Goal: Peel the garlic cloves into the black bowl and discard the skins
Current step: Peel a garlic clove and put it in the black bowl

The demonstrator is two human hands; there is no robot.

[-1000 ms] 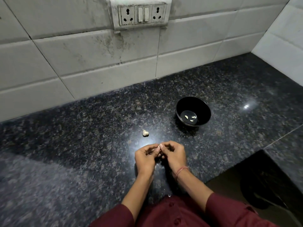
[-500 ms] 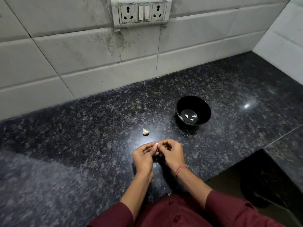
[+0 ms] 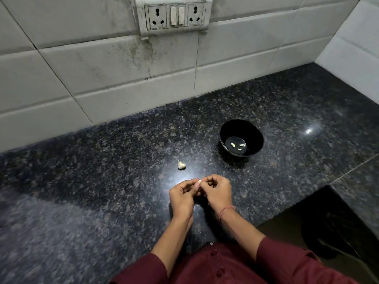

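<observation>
Garlic cloves (image 3: 238, 145), 3 of them peeled, lie in the black bowl (image 3: 242, 128). The left hand (image 3: 181, 194) and right hand (image 3: 217, 191) together pinch a 4th clove (image 3: 199, 182). A garlic chunk (image 3: 181, 165) on the granite counter (image 3: 102, 181) is likely left to peel, and discarding the skins appears not yet done.

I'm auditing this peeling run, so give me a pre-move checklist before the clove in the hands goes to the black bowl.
1. Grip: left hand and right hand both pinch the clove: ok.
2. Skin fully off: cannot tell, fingers hide most of it.
3. The black bowl stands upright, with three peeled cloves inside: ok.
4. Bare countertop between hands and bowl: ok.
5. Next garlic piece lies near the hands: ok.
6. Place for skins: cannot tell.
</observation>
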